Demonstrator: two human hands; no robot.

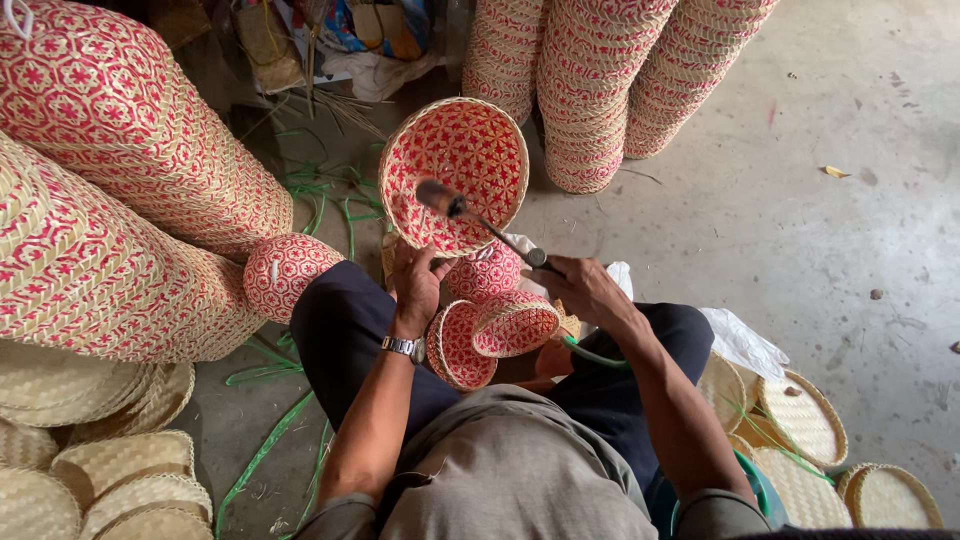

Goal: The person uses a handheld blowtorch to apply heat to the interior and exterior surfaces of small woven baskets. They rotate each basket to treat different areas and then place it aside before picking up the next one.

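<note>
My left hand (418, 283) grips the lower rim of a round red-and-straw woven basket (470, 150), holding it tilted so its inside faces me. My right hand (585, 288) holds a small hammer (480, 220) by the handle, its blurred head raised over the basket's inner wall. Several smaller red woven baskets (505, 325) lie between my knees, just below both hands. A wristwatch sits on my left wrist.
Tall stacks of red woven baskets (110, 170) lie at the left and stand at the back (600, 90). Plain straw lids (110, 470) pile at lower left and lower right (805, 420). Green strips (262, 455) lie on the concrete floor. One red basket (282, 272) rests beside my left knee.
</note>
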